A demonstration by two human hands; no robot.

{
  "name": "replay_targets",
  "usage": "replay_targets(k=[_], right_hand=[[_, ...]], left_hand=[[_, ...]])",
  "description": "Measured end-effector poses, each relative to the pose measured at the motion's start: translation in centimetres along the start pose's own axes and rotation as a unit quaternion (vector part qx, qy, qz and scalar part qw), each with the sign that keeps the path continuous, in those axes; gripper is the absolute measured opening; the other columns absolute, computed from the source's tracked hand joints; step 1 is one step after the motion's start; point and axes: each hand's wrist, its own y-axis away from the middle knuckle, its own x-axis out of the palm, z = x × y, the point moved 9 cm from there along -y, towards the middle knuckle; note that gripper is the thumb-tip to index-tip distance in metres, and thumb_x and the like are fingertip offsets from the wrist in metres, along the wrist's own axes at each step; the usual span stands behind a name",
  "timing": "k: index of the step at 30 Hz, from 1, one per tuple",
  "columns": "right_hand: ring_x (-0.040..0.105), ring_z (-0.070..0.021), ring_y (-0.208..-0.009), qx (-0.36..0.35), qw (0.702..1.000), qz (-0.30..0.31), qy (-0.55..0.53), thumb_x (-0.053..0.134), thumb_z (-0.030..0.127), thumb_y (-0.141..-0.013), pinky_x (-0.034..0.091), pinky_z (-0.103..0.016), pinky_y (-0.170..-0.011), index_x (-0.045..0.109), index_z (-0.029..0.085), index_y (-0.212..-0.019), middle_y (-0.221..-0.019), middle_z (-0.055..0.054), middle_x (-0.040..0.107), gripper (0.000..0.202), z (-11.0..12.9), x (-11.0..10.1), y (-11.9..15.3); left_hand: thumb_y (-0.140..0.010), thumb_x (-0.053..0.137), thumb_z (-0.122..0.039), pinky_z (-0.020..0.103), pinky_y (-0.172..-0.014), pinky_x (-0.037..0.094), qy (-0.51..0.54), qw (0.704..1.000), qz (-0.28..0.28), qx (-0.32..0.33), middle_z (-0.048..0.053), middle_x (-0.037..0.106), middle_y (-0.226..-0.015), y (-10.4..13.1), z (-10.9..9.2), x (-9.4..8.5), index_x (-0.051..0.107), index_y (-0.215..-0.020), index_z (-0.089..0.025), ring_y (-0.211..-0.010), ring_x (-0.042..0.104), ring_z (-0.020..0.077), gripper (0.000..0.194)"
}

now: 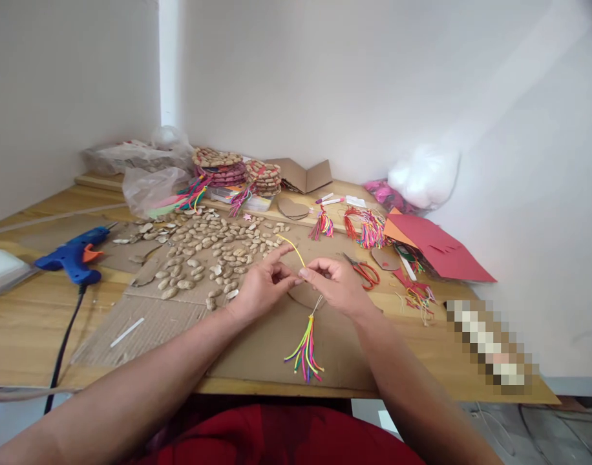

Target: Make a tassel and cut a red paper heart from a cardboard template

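My left hand [267,281] and my right hand [337,284] meet above the cardboard, fingertips pinched close together. Between them is a yellow cord [292,245], its free end curving up and left past my left index finger. Below my right hand hangs or lies a multicoloured tassel [306,349], joined to pale strings that run up under that hand. A brown cardboard piece [308,297] shows partly beneath my hands. Where the cord is pinched, the fingers hide it. Orange-handled scissors [366,271] lie just beyond my right hand.
Loose peanuts [213,242] spread over the cardboard sheet [238,349] to the left. A blue glue gun [75,255] with a black cable lies farther left. Stacked peanut-covered pieces [221,171] stand at the back. Red paper [444,248] and bundled tassels [371,229] are at right.
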Motion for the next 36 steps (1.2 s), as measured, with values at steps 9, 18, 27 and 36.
replay_targets(k=[9, 18, 27, 36], right_hand=[[0.041, -0.0127, -0.056, 0.008, 1.000, -0.021, -0.006, 0.065, 0.049, -0.086, 0.031, -0.027, -0.055, 0.060, 0.022, -0.071, -0.063, 0.003, 0.051, 0.031, -1.2, -0.4, -0.5], [0.040, -0.0121, -0.058, -0.025, 0.998, 0.052, 0.027, 0.063, 0.047, -0.091, 0.030, -0.026, -0.054, 0.064, 0.022, -0.079, -0.067, 0.003, 0.051, 0.028, -0.8, 0.6, 0.5], [0.046, -0.0128, -0.063, -0.044, 0.998, -0.013, -0.046, 0.065, 0.049, -0.089, 0.037, -0.027, -0.059, 0.063, 0.022, -0.079, -0.071, 0.002, 0.056, 0.029, -1.2, -0.4, 0.0], [0.052, -0.0112, -0.060, 0.045, 0.984, 0.049, -0.163, 0.066, 0.064, -0.081, 0.036, -0.025, -0.051, 0.067, 0.021, -0.081, -0.075, 0.000, 0.062, 0.044, -2.5, 1.3, -0.2]], left_hand=[[-0.076, 0.077, -0.034, 0.023, -0.058, 0.038, -0.010, 0.999, -0.031, 0.003, -0.004, 0.063, -0.066, -0.1, 0.3, -0.5, 0.056, -0.088, -0.019, -0.056, 0.050, 0.0097, 0.028], [-0.086, 0.066, -0.031, 0.027, -0.075, 0.049, -0.112, 0.993, 0.032, 0.035, 0.004, 0.077, -0.089, 0.2, 0.3, 0.5, 0.079, -0.102, -0.021, -0.080, 0.068, 0.0188, 0.023], [-0.076, 0.077, -0.046, 0.023, -0.054, 0.039, 0.026, 0.988, 0.108, -0.110, 0.001, 0.068, -0.067, 0.4, 2.2, 1.6, 0.075, -0.081, -0.016, -0.056, 0.054, 0.0119, 0.031], [-0.061, 0.091, -0.049, 0.019, -0.048, 0.034, 0.206, 0.955, 0.068, -0.202, 0.001, 0.061, -0.065, 0.8, 2.2, 1.3, 0.071, -0.072, -0.014, -0.057, 0.049, 0.0085, 0.042]])
